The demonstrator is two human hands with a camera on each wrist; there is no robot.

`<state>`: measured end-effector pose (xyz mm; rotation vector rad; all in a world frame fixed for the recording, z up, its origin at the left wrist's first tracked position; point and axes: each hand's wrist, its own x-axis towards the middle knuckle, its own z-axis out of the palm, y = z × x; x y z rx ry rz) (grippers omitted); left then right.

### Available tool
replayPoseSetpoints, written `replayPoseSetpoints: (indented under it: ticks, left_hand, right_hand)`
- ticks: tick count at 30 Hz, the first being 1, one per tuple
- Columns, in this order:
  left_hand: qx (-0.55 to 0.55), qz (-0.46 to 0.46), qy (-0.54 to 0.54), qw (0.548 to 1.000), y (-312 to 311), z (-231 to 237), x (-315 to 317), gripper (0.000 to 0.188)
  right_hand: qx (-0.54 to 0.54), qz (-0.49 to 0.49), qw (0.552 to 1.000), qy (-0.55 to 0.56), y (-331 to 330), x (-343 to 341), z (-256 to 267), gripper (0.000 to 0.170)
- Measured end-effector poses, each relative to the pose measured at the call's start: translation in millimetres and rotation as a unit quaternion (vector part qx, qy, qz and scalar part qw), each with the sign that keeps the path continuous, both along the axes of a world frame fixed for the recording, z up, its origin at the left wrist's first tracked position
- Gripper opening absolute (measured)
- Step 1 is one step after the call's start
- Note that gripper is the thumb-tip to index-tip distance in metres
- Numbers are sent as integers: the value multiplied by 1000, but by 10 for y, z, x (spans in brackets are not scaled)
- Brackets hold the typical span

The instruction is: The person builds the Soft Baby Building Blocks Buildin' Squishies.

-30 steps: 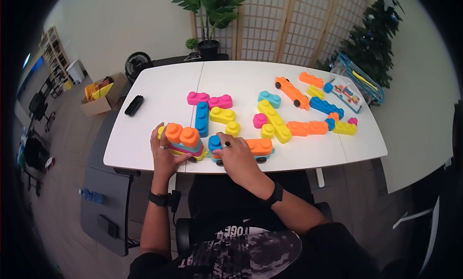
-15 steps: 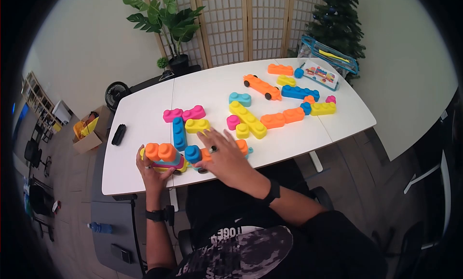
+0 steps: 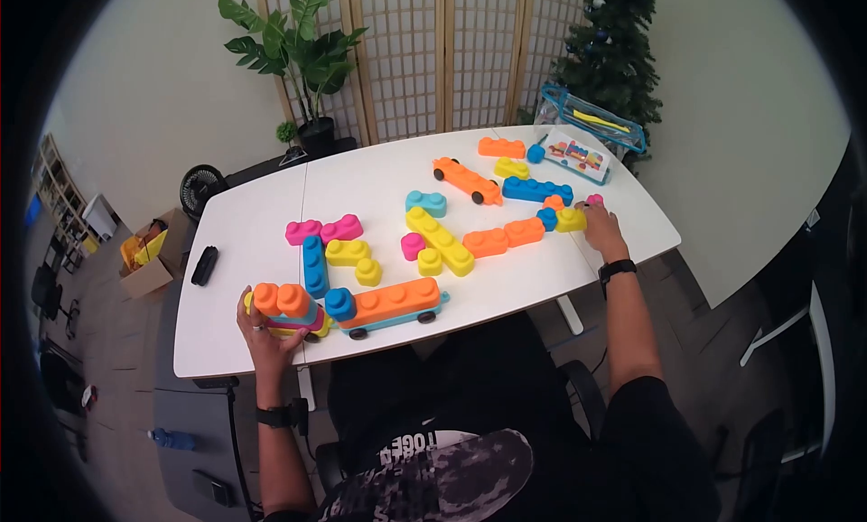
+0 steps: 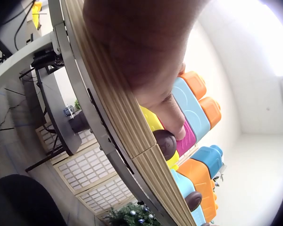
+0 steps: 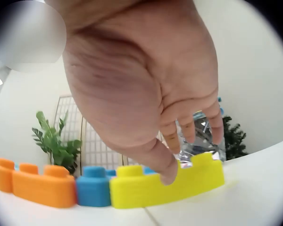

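My left hand (image 3: pixel 262 344) grips the block-built car at the left front: a yellow wheeled base, a magenta block (image 4: pixel 186 142), a light blue block (image 4: pixel 191 103) and orange blocks (image 3: pixel 280 299) on top. Beside it stands a light blue wheeled wagon (image 3: pixel 390 321) carrying a long orange block (image 3: pixel 396 296) and a blue block (image 3: pixel 340 303). At the right end of the table, my right hand (image 3: pixel 602 230) hangs over a yellow block (image 5: pixel 167 190). Its thumb overlaps the near side, with loosely extended fingers beyond. A small magenta block (image 3: pixel 594 200) shows just past those fingers.
Blocks lie across the white table (image 3: pixel 239 247), among them a long yellow block (image 3: pixel 440 240) and a blue one (image 3: pixel 537 190). Farther back are an orange wheeled base (image 3: pixel 467 181) and a clear bag (image 3: pixel 578 154). A black object (image 3: pixel 205 265) lies at the left.
My right hand has left the orange-topped wagon and moved far right to the yellow block. My left hand still grips the car. The head view has turned and shifted.
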<state>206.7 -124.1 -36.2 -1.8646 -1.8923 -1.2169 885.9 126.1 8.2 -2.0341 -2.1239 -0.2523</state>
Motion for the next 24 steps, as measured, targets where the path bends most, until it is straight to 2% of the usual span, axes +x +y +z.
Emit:
replayPoseSetpoints:
  ticks: [1, 5, 8, 10, 11, 13, 14, 15, 18, 19, 21, 24]
  left_hand:
    - [-2, -2, -5, 1000, 0, 2, 7, 123]
    - [2, -7, -22, 1000, -8, -16, 2, 122]
    - [15, -9, -2, 1000, 9, 24, 17, 118]
    - [20, -9, 12, 1000, 7, 29, 11, 116]
    - [26, -24, 9, 999, 16, 16, 12, 115]
    - [31, -30, 8, 999, 20, -13, -33, 115]
    - [20, -30, -5, 999, -5, 31, -19, 113]
    - [13, -32, -19, 999, -12, 72, 20, 111]
    - [15, -29, 1, 999, -38, 145, 44, 113]
    - [14, -25, -3, 1000, -50, 141, 48, 114]
    - [15, -22, -9, 1000, -50, 142, 58, 114]
    - [5, -17, -5, 1000, -70, 170, 53, 114]
  right_hand:
    - [-38, 0, 999, -10, 29, 43, 21, 53]
    - [-71, 8, 996, -61, 75, 93, 136, 53]
    - [-9, -36, 997, -70, -117, -123, 437, 53]
    - [52, -12, 997, -60, -409, -433, 726, 53]
    - [77, 7, 996, -52, -567, -610, 873, 54]
    - [39, 63, 997, 18, -777, -1038, 1202, 60]
    - [38, 146, 985, 80, -887, -1246, 1296, 58]
    - [37, 223, 963, 143, -1002, -1415, 1336, 57]
    - [3, 432, 878, 206, -1318, -2039, 1383, 52]
    - [-18, 438, 880, 185, -1408, -2212, 1362, 48]
    - [-33, 450, 885, 112, -1462, -2462, 1208, 53]
    - [-47, 452, 884, 108, -1507, -2743, 1054, 58]
